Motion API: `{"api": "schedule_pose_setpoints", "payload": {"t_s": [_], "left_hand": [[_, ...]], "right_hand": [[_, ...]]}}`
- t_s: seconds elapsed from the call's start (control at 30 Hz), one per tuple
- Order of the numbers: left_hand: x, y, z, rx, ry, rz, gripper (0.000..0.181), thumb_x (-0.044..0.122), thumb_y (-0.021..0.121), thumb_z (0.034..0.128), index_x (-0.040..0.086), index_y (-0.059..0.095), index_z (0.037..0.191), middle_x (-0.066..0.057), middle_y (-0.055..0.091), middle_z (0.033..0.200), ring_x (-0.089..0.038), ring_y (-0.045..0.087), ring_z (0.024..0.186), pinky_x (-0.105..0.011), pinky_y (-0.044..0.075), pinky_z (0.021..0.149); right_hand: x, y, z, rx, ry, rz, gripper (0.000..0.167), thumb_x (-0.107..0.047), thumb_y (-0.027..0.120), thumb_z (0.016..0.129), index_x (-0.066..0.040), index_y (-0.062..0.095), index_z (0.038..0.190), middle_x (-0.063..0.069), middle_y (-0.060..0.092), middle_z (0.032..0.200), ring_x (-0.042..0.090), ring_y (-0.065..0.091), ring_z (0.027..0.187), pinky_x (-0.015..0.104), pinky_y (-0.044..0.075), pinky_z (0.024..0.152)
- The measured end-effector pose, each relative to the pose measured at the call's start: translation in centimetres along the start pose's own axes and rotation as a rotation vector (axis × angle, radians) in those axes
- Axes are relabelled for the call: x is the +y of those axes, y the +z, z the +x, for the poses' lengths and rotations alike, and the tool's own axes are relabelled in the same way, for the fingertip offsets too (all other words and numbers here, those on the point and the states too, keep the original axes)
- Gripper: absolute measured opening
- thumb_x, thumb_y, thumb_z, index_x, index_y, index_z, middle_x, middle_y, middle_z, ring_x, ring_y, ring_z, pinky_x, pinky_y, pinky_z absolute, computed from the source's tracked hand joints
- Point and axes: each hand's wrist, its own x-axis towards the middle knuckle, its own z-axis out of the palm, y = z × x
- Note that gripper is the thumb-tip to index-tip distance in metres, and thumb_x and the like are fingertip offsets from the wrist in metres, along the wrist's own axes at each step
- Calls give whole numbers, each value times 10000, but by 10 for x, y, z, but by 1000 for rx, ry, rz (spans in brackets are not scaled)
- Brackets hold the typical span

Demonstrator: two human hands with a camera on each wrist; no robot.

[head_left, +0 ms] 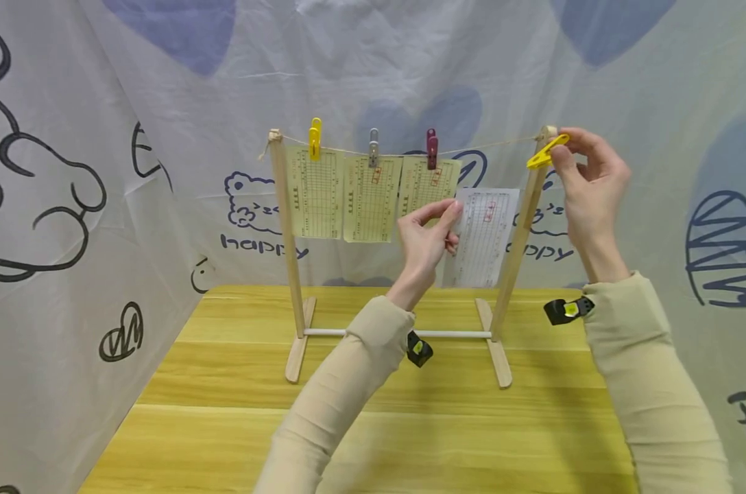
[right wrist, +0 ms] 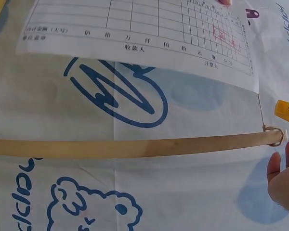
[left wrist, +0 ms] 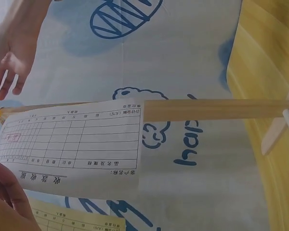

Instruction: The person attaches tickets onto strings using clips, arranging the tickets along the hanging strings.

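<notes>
My left hand (head_left: 427, 237) pinches the left edge of a white printed receipt slip (head_left: 485, 237), held below the string near the right post. In the left wrist view the same slip (left wrist: 86, 144) shows its table and a red stamp. My right hand (head_left: 595, 178) pinches a yellow clothespin (head_left: 547, 152) beside the top of the right post. Three yellowish receipt slips hang on the string: the left slip (head_left: 316, 199) under a yellow clothespin (head_left: 314, 139), the middle slip (head_left: 369, 206) under a grey one (head_left: 374, 147), the right slip (head_left: 425, 180) under a dark red one (head_left: 432, 149).
The string (head_left: 490, 145) runs between the left post (head_left: 289, 247) and right post (head_left: 513, 264) of a wooden stand. A white rod (head_left: 453, 334) joins its feet on the wood-grain table (head_left: 459, 439). A printed cloth (head_left: 323, 41) hangs behind.
</notes>
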Motion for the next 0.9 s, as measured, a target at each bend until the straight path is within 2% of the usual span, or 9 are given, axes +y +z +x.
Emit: {"api": "schedule_pose_setpoints", "payload": {"t_s": [0.13,0.33,0.4,0.57,0.77,0.9], "left_hand": [[-3,7,4,27,-1,-28,217,122,751,905,-22,748,1067,55,660,791,-14,498,409,-144,431,377],[-4,17,9,37,19,-42,214,130,746,911,-29,751,1054,64,664,771,-12,488,400,-144,421,376],[-4,20,10,40,24,-46,216,133,747,912,-29,751,1053,62,665,770,-14,488,400,-144,424,377],[-2,25,14,56,21,-55,218,136,745,914,-22,748,1064,46,672,790,-10,488,401,-142,427,373],[0,28,18,66,17,-57,221,149,742,917,-11,753,1069,22,685,802,-19,498,402,-145,425,368],[1,30,22,68,25,-53,226,160,742,918,-11,757,1066,30,683,793,-21,506,400,-146,423,365]], "right_hand": [[-1,2,6,-23,-28,-89,283,-133,708,918,-6,711,1171,-70,662,977,99,565,877,196,478,817],[-3,8,17,-34,-66,-160,203,-124,706,920,-90,740,1118,-118,671,975,71,560,920,200,379,772],[-3,9,21,-38,-74,-174,204,-97,703,923,-51,734,1119,-123,685,983,63,576,934,198,367,777],[-5,12,28,-66,-60,-215,209,-57,702,928,-22,720,1134,-158,699,1002,32,587,968,191,350,804],[-8,14,37,-96,-29,-242,177,-90,721,919,-187,750,1064,-179,708,998,13,585,978,190,347,819],[-9,16,44,-112,-1,-259,152,-120,725,921,-182,756,1057,-165,704,985,19,574,952,194,357,789]]}}
